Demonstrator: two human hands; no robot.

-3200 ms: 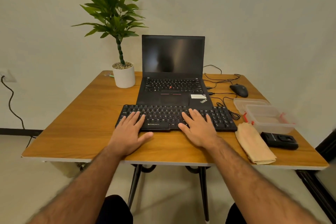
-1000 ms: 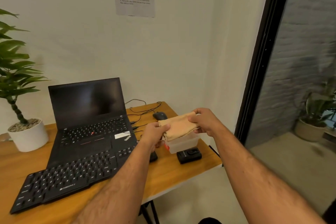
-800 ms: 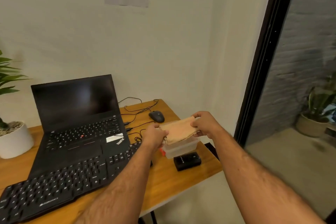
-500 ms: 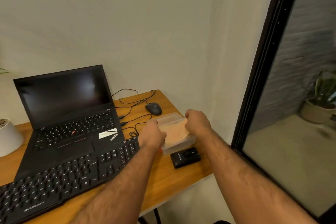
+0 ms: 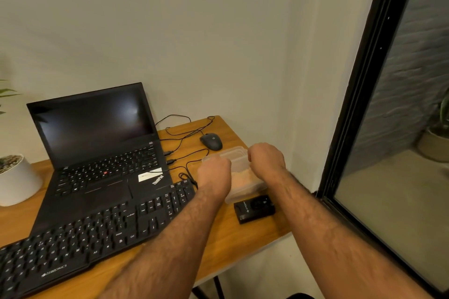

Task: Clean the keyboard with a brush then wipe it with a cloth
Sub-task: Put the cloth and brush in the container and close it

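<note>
The black keyboard (image 5: pixel 97 233) lies at the table's front left, before the laptop. The folded tan cloth (image 5: pixel 243 177) sits inside a clear plastic container (image 5: pixel 245 194) near the table's right edge. My left hand (image 5: pixel 213 173) and my right hand (image 5: pixel 266 158) are over the container, knuckles up, each with fingers curled down on one end of the cloth. The fingertips are hidden behind the hands. No brush is in view.
An open black laptop (image 5: pixel 97 128) stands behind the keyboard. A mouse (image 5: pixel 211 141) and loose cables lie behind the container. A small black device (image 5: pixel 255 207) sits just in front of it. A white plant pot (image 5: pixel 14 177) is far left. A black door frame (image 5: pixel 352 104) rises right of the wooden table (image 5: pixel 230 238).
Both hands left the keyboard, lifted the cloth off the table and lowered it into the clear container. My view swung right toward the table's end.
</note>
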